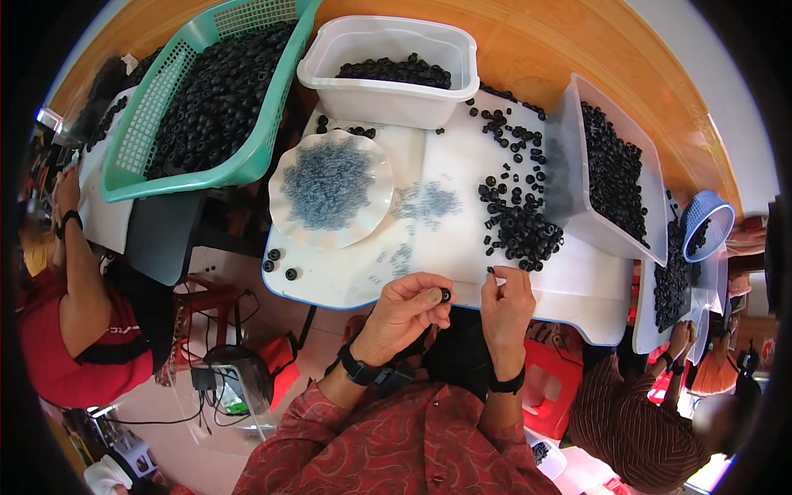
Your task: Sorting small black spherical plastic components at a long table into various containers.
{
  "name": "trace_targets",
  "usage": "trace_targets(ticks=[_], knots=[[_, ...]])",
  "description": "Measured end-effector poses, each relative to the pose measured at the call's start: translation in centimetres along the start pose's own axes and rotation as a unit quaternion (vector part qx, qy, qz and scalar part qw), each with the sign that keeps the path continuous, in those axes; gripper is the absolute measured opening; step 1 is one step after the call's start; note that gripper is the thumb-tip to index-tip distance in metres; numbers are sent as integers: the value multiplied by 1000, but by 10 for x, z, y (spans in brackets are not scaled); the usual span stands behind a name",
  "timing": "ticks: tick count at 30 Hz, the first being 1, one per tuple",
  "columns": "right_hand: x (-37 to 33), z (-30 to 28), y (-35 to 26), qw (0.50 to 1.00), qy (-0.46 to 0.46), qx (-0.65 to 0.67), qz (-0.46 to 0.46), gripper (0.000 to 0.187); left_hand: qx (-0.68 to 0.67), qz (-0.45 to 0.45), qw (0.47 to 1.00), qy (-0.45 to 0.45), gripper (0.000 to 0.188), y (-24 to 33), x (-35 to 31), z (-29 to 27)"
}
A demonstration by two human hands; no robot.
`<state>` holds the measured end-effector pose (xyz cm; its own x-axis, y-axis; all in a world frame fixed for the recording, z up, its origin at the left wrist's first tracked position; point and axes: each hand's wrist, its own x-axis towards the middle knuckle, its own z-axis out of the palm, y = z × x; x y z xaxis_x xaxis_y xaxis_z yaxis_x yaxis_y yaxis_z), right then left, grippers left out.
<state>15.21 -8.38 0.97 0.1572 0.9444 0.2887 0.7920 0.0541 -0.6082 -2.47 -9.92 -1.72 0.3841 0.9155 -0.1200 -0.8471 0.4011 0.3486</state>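
Note:
My left hand point(406, 312) is closed at the table's front edge, pinching a small round black part point(445, 294) with a hole in its end. To its right, my right hand point(506, 309) is also closed, with a tiny black piece point(491, 270) showing at its thumb and fingertips; its kind is too small to tell. Just beyond the right hand lies a heap of small black parts point(524, 235), some ring-shaped. A white wavy-rimmed plate point(285, 216) holds a pile of tiny grey-blue pieces point(326, 181) that look like springs. More of these pieces are scattered on the white table point(450, 247).
A white tub point(388, 107) and a clear bin point(571, 181), both with black parts, stand at the back. A green basket point(268, 140) of black parts is at left. Three black rings point(291, 274) lie near the left edge. People point(82, 330) sit on both sides.

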Motion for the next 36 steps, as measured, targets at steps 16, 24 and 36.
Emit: trace_targets(ticks=[16, 24, 36], knots=[[8, 9, -7, 999, -11, 10, -38, 18, 37, -13, 999, 7, 22, 0, 0, -3], [5, 5, 3, 994, -35, 105, -2, 13, 7, -24, 1000, 15, 24, 2, 0, -2], [-11, -9, -6, 820, -86, 527, 205, 12, 15, -21, 1000, 1, 24, -3, 4, 9]])
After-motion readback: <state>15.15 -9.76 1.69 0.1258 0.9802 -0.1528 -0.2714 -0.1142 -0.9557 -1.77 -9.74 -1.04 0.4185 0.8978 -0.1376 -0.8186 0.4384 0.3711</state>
